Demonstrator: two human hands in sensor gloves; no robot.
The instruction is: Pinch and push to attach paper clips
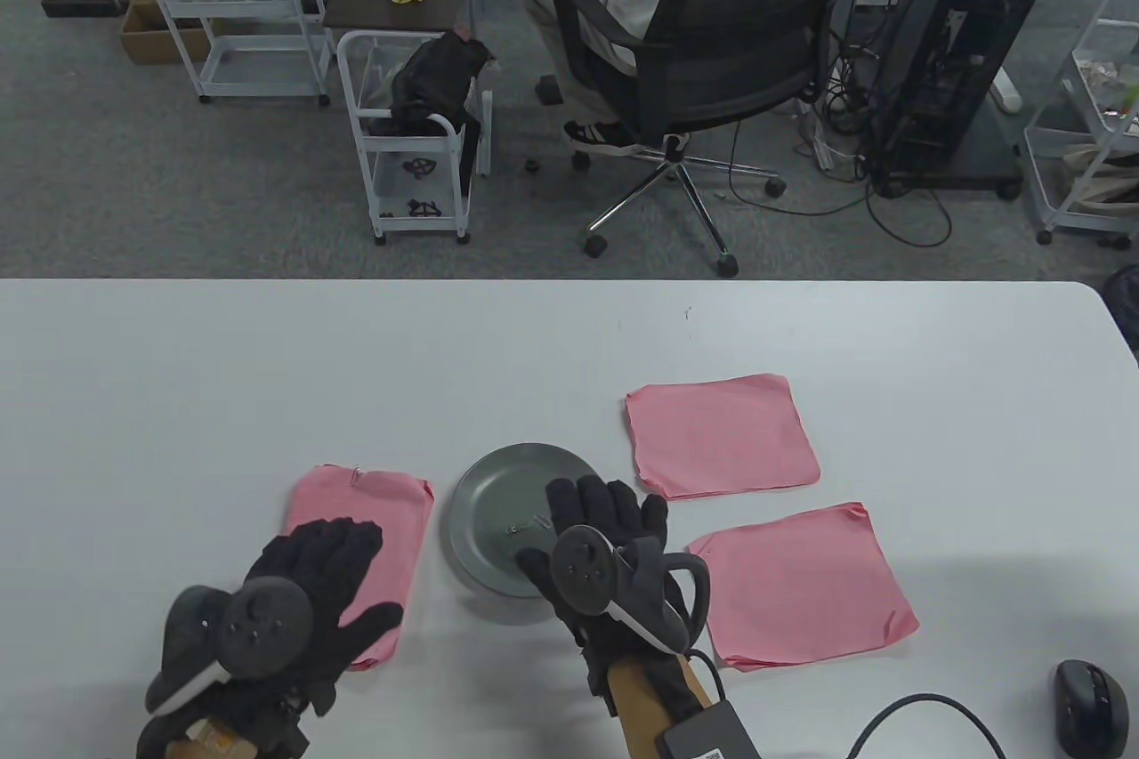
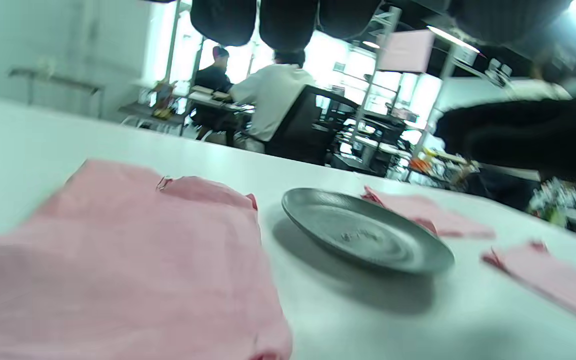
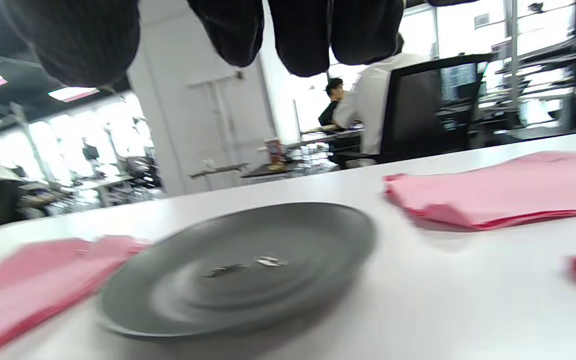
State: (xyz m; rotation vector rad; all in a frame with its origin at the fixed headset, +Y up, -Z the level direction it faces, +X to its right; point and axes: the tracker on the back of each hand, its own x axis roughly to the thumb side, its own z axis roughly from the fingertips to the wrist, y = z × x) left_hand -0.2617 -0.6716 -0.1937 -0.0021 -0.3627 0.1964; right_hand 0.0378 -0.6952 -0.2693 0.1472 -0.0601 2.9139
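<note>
Fingers (image 1: 614, 510) of right hand (image 1: 605, 554) spread loose and straight over plate (image 1: 485, 519), gripping nothing, poised above two loose clips (image 1: 527, 525) lying near plate centre; likely lining up a pinch for the next clip. Same clips glinting small and blurred on plate floor (image 3: 248, 267) in right wrist view, fingertips hanging well above them, not touching. Left hand (image 1: 302, 590) lying over near part of left pad (image 1: 391, 510) at 9 o'clock of plate, fingers (image 1: 343, 545) stretched flat and holding nothing, probably pinning sheets so they stay squared; contact with paper not certain from above. One clip already fixed on that pad's far edge (image 1: 357, 472), toward 12 o'clock, seen again as small metal loop on the edge (image 2: 163, 183) in left wrist view. Two more pink pads waiting unclipped as far as can be told: far pad (image 1: 721, 434) at 2 o'clock of plate, near pad (image 1: 801, 585) at 4 o'clock, both well clear of hands. Plate parked between pads, presumably to keep clips corralled and within short reach of either side. Judged early in job: one pad done, two to go, two clips left to lift. Risk ahead: thin wire on a slick dished plate, bulky glove tips, easy to skid a clip instead of lifting it.
</note>
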